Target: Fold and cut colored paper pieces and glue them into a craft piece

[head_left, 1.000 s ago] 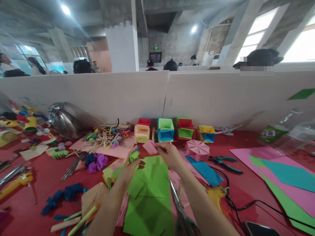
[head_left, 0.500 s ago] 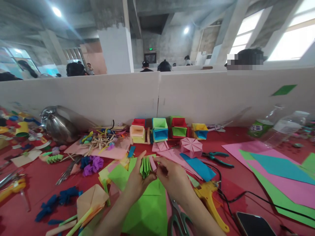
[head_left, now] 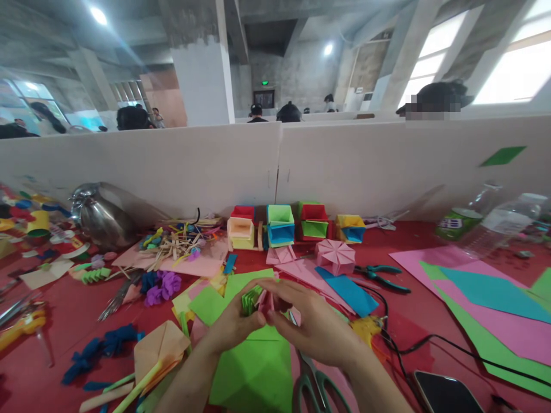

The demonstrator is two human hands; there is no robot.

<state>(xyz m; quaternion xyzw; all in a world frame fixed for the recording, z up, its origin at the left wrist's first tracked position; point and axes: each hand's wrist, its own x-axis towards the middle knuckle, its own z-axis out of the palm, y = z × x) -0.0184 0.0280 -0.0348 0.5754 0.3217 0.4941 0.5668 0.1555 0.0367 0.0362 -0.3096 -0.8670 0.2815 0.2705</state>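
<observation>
Between my two hands is a small stack of folded paper pieces, green on the left and pink on the right. My left hand (head_left: 239, 318) is closed around the folded green paper (head_left: 249, 301). My right hand (head_left: 301, 304) curls over the folded pink paper (head_left: 266, 303), fingers across its top and thumb near its lower side. Green paper sheets (head_left: 253, 367) lie beneath the hands. Under my right forearm rest scissors (head_left: 316, 381) with grey-green handles. A pink folded paper octagon (head_left: 336, 256) stands just beyond my right hand.
Coloured paper boxes (head_left: 280, 223) line the white partition (head_left: 193, 166). On the right are a yellow glue gun (head_left: 365, 330), its black cord, pliers (head_left: 383, 275), a phone (head_left: 447, 393), paper sheets and bottles. A metal jug (head_left: 105, 218), sticks and craft pieces occupy the left.
My right hand has moved left and closed over the pink paper, bringing it against the green folds. My left fingers have curled in, and the hands are closer together.
</observation>
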